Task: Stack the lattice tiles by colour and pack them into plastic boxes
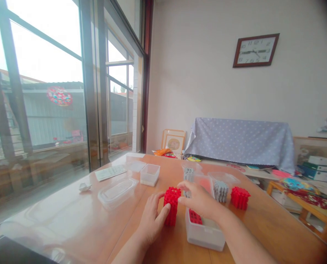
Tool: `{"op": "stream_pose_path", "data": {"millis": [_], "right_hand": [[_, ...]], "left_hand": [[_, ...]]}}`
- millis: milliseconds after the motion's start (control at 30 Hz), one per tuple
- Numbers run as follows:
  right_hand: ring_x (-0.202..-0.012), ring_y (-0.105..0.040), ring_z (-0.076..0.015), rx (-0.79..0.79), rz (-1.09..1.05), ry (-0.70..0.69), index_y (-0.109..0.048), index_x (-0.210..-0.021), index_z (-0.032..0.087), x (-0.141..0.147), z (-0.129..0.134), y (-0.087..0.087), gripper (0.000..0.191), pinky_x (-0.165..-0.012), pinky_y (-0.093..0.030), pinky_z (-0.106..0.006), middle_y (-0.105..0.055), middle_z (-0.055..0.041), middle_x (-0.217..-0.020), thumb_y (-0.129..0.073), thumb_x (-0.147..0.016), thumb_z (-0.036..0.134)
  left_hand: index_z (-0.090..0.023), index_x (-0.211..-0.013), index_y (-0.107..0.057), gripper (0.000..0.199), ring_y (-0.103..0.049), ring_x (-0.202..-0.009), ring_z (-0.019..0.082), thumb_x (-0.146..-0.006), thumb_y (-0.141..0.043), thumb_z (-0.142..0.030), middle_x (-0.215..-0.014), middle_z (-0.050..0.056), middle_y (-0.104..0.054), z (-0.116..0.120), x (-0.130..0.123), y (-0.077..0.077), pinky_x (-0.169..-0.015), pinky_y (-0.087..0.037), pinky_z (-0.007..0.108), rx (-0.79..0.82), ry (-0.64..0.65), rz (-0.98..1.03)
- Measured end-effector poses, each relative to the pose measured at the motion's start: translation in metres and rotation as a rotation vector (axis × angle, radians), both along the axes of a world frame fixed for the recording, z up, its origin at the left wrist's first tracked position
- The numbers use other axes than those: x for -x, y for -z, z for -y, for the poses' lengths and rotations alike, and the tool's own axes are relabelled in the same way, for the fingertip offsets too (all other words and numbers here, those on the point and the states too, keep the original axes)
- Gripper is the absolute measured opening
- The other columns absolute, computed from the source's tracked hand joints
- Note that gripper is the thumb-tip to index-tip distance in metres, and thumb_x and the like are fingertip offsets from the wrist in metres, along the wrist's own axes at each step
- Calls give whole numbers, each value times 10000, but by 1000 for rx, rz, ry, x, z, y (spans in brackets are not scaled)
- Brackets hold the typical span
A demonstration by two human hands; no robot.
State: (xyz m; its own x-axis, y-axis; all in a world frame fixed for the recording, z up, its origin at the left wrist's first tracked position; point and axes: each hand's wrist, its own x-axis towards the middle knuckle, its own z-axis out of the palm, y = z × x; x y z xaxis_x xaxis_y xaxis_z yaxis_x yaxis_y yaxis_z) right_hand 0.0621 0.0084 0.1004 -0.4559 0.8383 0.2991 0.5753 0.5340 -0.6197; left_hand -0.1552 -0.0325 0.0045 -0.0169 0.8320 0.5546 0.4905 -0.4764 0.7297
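A stack of red plastic interlocking pieces (171, 211) stands upright on the table in front of me. My left hand (154, 216) is closed round its left side, thumb in front and fingers behind. At the stack's upper right, my right hand (198, 200) has thumb and fingers apart, their tips close to it or touching; I cannot tell which. Under my right forearm sits a translucent plastic box (204, 238) with a red piece (195, 217) in it. Grey stacked pieces (221, 191) and another red stack (239, 198) stand farther right.
On the wooden table (136, 234), a clear lid (118, 190), a small clear container (150, 175) and a printed sheet (110, 172) lie to the left. More grey pieces (189, 174) stand behind my right hand. A glass window (42, 110) borders the table's left side.
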Motion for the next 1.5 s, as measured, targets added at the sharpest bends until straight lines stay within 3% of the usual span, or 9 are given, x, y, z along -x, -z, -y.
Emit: {"op": "stream_pose_path", "data": {"millis": [167, 400, 600, 967, 1167, 1500], "right_hand": [[-1071, -665, -241, 13, -23, 70, -663, -1118, 242, -31, 11, -3, 336, -955, -473, -361, -736, -47, -1118, -678, -786, 293], [-921, -650, -229, 60, 154, 137, -661, -953, 234, -68, 21, 10, 224, -830, -442, -321, -733, -17, -947, -678, -730, 225], [-786, -614, -188, 115, 267, 168, -637, -912, 239, -61, 27, 14, 220, -653, -352, -265, -709, 10, -864, -672, -696, 213], [-810, -598, -177, 130, 228, 154, -659, -921, 226, -57, 14, 33, 272, -648, -337, -240, -695, 4, -906, -688, -659, 160], [-762, -597, -164, 73, 231, 128, -650, -896, 215, -55, 16, 29, 127, -661, -335, -250, -699, 3, -829, -549, -823, 187], [-795, -597, -175, 95, 242, 53, -668, -854, 210, -40, 28, 21, 238, -707, -353, -261, -722, -33, -861, -459, -959, 260]], "left_hand": [[-244, -1307, -600, 401, -568, -1284, 297, -961, -567, -444, -1337, 119, -637, -2, 0, 2, -1113, -434, 504, 1, -15, -8], [-250, -1312, -588, 397, -553, -1299, 296, -969, -553, -447, -1348, 122, -620, -4, 0, 6, -1121, -425, 517, 6, -16, -17], [-253, -1293, -596, 375, -558, -1287, 291, -976, -548, -447, -1331, 105, -627, -8, 1, 10, -1120, -425, 507, 7, -29, -24], [-257, -1297, -594, 371, -550, -1305, 283, -983, -542, -448, -1348, 100, -621, -7, 1, 9, -1131, -420, 490, 3, -16, -34], [-259, -1303, -585, 370, -541, -1314, 279, -988, -535, -447, -1360, 96, -614, -8, 1, 9, -1137, -417, 492, 2, -19, -53], [-266, -1288, -593, 356, -550, -1299, 281, -983, -542, -442, -1342, 92, -623, -7, 1, 10, -1130, -424, 495, 3, -25, -39]]}}
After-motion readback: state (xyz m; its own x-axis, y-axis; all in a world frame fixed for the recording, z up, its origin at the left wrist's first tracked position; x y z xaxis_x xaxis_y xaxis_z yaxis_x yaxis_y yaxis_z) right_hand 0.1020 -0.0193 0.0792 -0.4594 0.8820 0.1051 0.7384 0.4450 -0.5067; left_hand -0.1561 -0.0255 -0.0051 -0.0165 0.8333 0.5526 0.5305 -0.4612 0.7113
